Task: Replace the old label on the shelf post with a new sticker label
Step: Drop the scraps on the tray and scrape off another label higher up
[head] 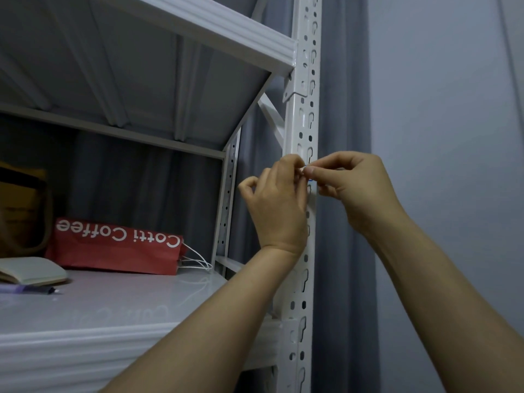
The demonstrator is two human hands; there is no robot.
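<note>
Head view: the fingers (315,171) of the right hand (351,182) and left hand (279,199) meet in a pinch on a small label (311,180) against the front of the white shelf post (304,129). Only a blue-edged sliver shows, so its facing and long axis cannot be told; the post runs vertical. It is likely paper-thin, light, floppy and tacky, best lifted by a corner. Far left on the shelf lies a red Cotti Coffee bag (113,248).
</note>
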